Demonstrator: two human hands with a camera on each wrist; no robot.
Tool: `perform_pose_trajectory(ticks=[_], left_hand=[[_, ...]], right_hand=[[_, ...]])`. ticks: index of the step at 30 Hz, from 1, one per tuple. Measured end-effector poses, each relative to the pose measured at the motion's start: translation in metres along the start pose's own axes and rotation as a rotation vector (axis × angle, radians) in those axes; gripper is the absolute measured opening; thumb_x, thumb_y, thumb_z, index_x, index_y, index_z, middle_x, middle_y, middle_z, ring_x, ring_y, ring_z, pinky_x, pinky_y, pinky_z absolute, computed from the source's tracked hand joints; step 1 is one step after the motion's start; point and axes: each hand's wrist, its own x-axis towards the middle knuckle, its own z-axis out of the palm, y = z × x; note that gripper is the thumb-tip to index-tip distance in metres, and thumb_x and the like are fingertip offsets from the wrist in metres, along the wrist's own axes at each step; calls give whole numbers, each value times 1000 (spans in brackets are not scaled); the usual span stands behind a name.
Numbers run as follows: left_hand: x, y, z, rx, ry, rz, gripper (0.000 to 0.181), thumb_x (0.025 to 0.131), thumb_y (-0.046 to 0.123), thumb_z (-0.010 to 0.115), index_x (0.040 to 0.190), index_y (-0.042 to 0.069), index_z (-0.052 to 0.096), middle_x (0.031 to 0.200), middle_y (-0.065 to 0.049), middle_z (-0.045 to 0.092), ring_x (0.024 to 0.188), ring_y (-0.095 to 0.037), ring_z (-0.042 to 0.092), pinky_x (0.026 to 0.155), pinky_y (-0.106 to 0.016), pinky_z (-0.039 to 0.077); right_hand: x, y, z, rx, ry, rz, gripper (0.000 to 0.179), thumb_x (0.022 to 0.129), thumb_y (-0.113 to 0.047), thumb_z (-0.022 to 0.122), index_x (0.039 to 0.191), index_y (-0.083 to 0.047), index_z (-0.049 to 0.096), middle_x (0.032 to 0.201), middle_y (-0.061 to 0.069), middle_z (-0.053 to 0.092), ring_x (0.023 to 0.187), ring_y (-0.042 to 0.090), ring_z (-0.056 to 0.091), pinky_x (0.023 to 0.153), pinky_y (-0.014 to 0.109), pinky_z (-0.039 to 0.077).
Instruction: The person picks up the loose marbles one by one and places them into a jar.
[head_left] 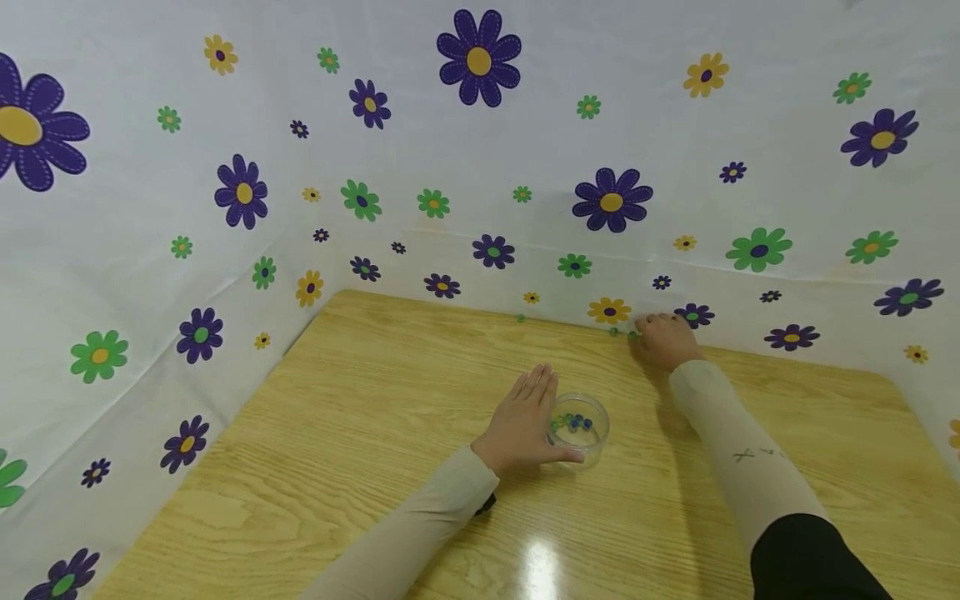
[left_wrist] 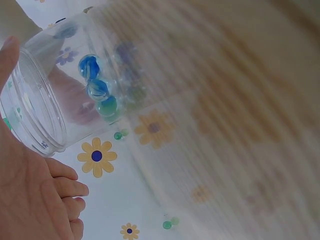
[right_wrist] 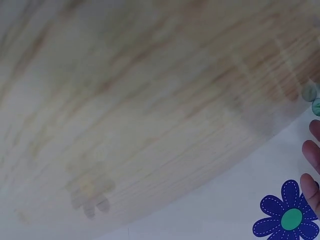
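A clear round jar (head_left: 604,433) stands on the table, holding several blue and green glass marbles (head_left: 576,422). Beside its left wall is my left hand (head_left: 519,427), fingers straight and together, thumb stretched along the near side. The left wrist view shows the thumb next to the jar's threaded mouth (left_wrist: 56,136). My right hand (head_left: 666,340) reaches to the table's far edge, fingertips right at a green marble (head_left: 633,335). In the right wrist view, three fingertips (right_wrist: 311,154) show just below that marble (right_wrist: 317,107). Most of the right hand lies outside that view.
Another green marble (head_left: 613,332) lies just left of the right hand, and one more (head_left: 521,317) sits farther left along the back edge. A white flower-printed sheet (head_left: 480,158) rises behind and left of the wooden table (head_left: 337,400).
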Motion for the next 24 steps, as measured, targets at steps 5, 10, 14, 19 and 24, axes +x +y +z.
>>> perform_pose_trajectory(ticks=[5,10,14,19,24], left_hand=[[0,0,-1,-3,4,-1,116,74,78,50,150,-1,12,158,-16,11,148,-24,5,121,-38,11],[0,0,0,6,2,-7,117,74,80,49,150,0,11,158,-15,11,148,-24,4,121,-37,10],[0,0,1,-1,10,-4,116,74,79,49,150,-1,11,158,-16,11,148,-24,5,121,-38,11],[-1,0,-1,-6,18,-5,115,75,78,50,150,-1,13,158,-16,12,148,-25,6,120,-39,12],[-2,2,-4,-13,3,-7,115,75,78,50,150,-1,13,158,-16,11,148,-24,6,121,-38,11]], right_hand=[[0,1,-2,-14,-38,-5,20,87,-18,62,92,1,66,87,16,69,83,33,64,80,52,51],[0,2,1,-17,-46,-9,16,89,-16,60,86,-1,67,82,14,68,80,32,64,78,51,52],[-2,2,0,0,-44,-21,14,88,-12,60,85,-1,67,81,14,68,78,32,65,75,51,51],[-5,0,-7,46,-93,-20,13,88,-13,61,85,-3,68,83,13,70,81,33,66,76,51,51],[-10,1,-13,63,-141,-24,13,88,-14,62,81,-6,69,81,9,70,80,29,64,78,52,50]])
